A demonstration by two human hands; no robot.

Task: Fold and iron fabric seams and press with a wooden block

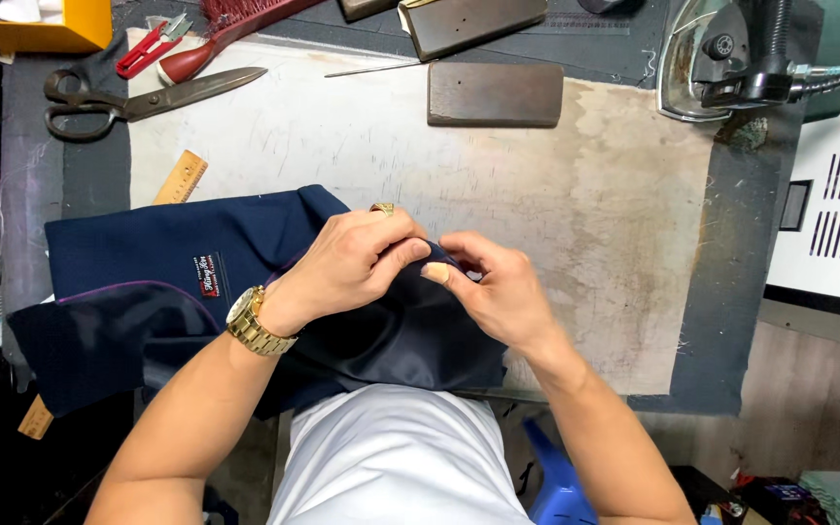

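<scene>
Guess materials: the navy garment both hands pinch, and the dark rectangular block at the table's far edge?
Navy garment: woven suiting outside, matte; glossy lining inside, likely satin, judging by sheen. Left hand and right hand pinch its edge. Dark rectangular block: probably wood, worn brown surface.

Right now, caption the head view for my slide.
Both hands, left and right, pinch folded navy-blue fabric garment on stained white pressing board.
</scene>
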